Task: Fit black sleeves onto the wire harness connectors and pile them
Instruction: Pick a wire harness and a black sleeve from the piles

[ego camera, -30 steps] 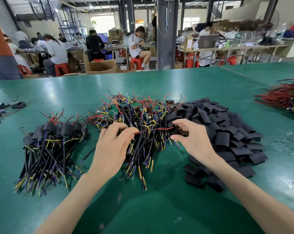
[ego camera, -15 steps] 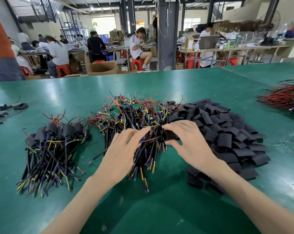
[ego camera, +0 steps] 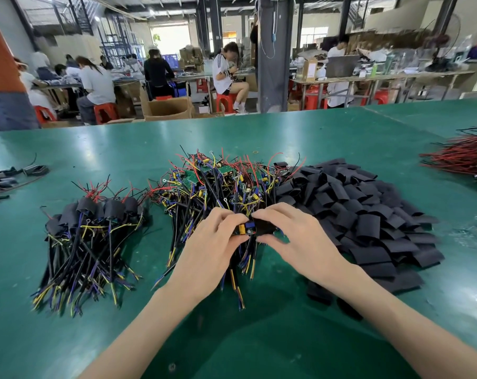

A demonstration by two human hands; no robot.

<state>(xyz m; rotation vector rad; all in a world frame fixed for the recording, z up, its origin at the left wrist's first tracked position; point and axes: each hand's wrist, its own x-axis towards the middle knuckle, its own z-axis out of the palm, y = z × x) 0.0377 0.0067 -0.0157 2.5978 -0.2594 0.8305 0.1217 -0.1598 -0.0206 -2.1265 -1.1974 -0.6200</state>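
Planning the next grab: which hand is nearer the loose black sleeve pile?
Right. The right hand is beside the sleeve pile, at its left edge; the left hand is farther left, over unsleeved harnesses.

Factory assembly floor, green table (ego camera: pixel 259 138) heaped with wire harnesses (ego camera: pixel 221 187), workers (ego camera: pixel 98 83) on red stools (ego camera: pixel 106 112) at 12 o'clock, cardboard boxes (ego camera: pixel 167 109) at 11.

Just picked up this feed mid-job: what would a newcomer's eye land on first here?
At centre, the left hand pinches a small board with yellow and blue parts, while the right hand holds a black sleeve at its end. Behind them lies a tangled heap of unsleeved wire harnesses, with a big pile of black sleeves to its right and a smaller pile of sleeved harnesses to its left.
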